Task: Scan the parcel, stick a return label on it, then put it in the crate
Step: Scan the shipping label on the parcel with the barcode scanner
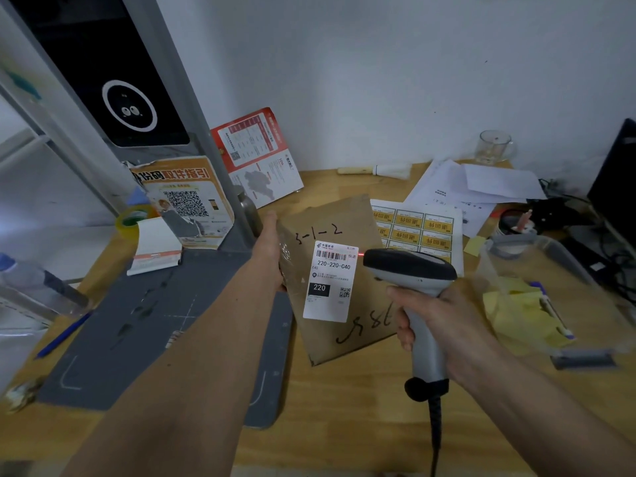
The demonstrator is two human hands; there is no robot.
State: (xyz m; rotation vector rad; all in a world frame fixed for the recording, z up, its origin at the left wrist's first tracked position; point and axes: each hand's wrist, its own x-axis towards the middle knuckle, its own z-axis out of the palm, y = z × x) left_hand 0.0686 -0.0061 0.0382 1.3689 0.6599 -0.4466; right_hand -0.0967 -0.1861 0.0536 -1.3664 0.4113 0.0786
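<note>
A flat brown cardboard parcel (347,325) with black handwriting and a white shipping label (329,280) is tilted up over the wooden desk. My left hand (270,246) grips its left edge. My right hand (433,321) holds a grey and black barcode scanner (409,266) by the handle, its head just right of the label. A red scan line falls across the label's barcode. A sheet of yellow return labels (418,228) lies behind the parcel. No crate is clearly in view.
A grey cutting mat (144,325) covers the desk's left side, with a blue pen (62,335), tape roll (132,220) and leaflets beyond it. A clear box (557,256) with yellow sticky notes, papers (481,184), a glass mug (494,148) and cables fill the right.
</note>
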